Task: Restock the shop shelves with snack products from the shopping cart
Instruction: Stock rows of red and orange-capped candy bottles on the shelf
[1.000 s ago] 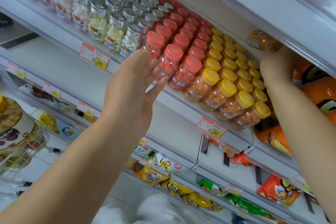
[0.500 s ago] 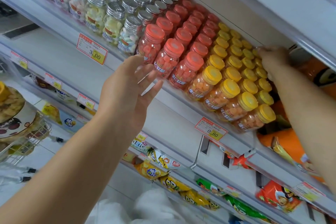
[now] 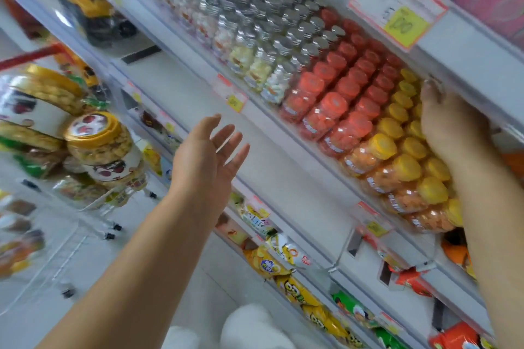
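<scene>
the left hand [image 3: 208, 156] has pulled back from the red-capped jars [image 3: 334, 105] it was steadying and now hangs before the shelf [image 3: 283, 176], fingers spread, holding nothing. the right hand [image 3: 446, 127] has pushed deeper over the yellow-capped candy jars [image 3: 405, 168]. the jar it carried a second ago is out of sight, and blur hides whether its fingers are loose or closed. that jar is probably seated in the back row, so the next load would come from the gold-lidded tubs [image 3: 93, 127] in the shopping cart [image 3: 34, 55] at left.
</scene>
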Demonstrator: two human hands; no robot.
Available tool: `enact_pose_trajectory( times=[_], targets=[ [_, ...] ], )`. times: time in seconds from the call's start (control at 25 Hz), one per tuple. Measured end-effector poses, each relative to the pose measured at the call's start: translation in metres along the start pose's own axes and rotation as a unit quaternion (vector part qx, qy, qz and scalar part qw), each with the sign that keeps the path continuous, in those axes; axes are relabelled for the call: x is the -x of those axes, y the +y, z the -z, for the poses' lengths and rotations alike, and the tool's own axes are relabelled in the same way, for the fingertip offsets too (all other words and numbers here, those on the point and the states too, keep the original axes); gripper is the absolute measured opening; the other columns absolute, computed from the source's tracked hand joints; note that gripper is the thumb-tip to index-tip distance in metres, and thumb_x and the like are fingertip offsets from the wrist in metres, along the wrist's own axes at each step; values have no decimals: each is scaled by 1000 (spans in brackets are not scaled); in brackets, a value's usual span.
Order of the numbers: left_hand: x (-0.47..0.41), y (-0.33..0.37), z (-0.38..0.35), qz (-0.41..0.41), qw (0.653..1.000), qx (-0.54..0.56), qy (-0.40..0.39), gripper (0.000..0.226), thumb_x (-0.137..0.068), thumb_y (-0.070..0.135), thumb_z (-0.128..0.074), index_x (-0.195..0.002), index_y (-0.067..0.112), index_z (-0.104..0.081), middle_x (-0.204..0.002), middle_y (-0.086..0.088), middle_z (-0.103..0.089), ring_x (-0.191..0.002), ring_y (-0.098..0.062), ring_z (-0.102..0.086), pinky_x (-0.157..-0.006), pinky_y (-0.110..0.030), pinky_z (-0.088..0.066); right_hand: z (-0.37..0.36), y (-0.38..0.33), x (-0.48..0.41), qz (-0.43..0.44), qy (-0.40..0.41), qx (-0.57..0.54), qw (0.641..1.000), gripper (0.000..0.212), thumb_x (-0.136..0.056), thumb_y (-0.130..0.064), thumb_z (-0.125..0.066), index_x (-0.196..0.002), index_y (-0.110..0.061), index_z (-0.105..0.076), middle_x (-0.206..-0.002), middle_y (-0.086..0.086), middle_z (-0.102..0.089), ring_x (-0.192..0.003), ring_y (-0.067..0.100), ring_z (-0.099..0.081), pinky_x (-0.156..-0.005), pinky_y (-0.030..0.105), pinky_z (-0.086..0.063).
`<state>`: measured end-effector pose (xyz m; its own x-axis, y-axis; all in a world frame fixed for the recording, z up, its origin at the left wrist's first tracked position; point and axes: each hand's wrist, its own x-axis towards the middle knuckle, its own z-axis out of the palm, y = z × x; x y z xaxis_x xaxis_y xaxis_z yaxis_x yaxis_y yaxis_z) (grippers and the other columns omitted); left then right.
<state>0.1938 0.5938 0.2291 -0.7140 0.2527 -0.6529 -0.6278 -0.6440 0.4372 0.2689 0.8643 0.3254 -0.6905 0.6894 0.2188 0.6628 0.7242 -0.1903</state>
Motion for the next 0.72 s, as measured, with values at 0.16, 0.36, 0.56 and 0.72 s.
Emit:
enact_pose_trajectory(
  times=[0.16,0.36,0.56,0.72],
  targets=[
    [-5,67,70,-2,1000,-19,24,7,-98,17,-57,-96,14,-63,-96,-9,-65,-86,-21,-65,-76,-34,-58,-36,-95,71,147,64,-95,982,47,-98,-34,-38,-135,-11,-55,-148,21,-41,-141,33,-31,-117,32,-20],
    [-25,155,231,14,983,-80,163,11,-100,16,-52,-93,13,-61,-94,-7,-60,-82,-16,-59,-72,-31,-53,-145,-251,188,285,-91,-207,932,43,-95,-29,-41,-119,-4,-65,-134,21,-55,-131,34,-46,-113,15,-18],
    [-39,206,388,38,947,-33,318,21,-100,11,-48,-80,16,-52,-79,-3,-49,-70,-14,-49,-69,-27,-49,-273,-393,293,322,-430,-196,820,32,-92,-18,-51,-120,-10,-65,-132,11,-56,-126,23,-49,-100,2,-20],
    [-56,229,459,35,921,39,386,15,-101,12,-49,-90,10,-59,-96,-8,-59,-88,-19,-61,-81,-33,-54,-383,-463,332,328,-565,-78,753,32,-97,-15,-52,-128,-18,-59,-134,8,-54,-121,24,-51,-99,24,-35]
  ],
)
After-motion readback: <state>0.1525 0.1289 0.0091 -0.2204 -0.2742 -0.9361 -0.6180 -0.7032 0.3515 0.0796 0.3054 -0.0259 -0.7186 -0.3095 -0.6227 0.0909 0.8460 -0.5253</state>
